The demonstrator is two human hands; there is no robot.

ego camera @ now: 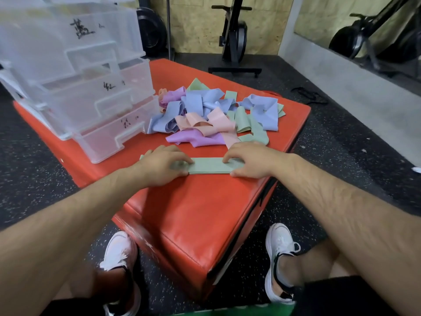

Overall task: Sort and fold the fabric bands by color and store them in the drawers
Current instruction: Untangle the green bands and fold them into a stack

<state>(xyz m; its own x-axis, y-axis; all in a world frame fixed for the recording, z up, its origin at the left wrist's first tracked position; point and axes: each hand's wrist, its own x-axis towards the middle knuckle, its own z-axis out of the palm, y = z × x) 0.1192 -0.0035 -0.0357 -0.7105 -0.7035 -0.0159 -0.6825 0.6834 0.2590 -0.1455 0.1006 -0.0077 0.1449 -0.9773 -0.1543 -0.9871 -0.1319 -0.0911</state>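
Note:
A pale green fabric band lies flat on the red padded box, stretched left to right. My left hand presses down on its left end, palm down. My right hand presses on its right end, fingers spread over the cloth. Behind them sits a tangled pile of bands in blue, pink, purple and green. A clear plastic drawer unit stands at the left, its three drawers pulled out in steps, each with a handwritten label.
The red box sits on dark speckled rubber floor. My two white shoes flank its near corner. An exercise bike stands behind; a grey ledge runs along the right. A black strap lies on the floor.

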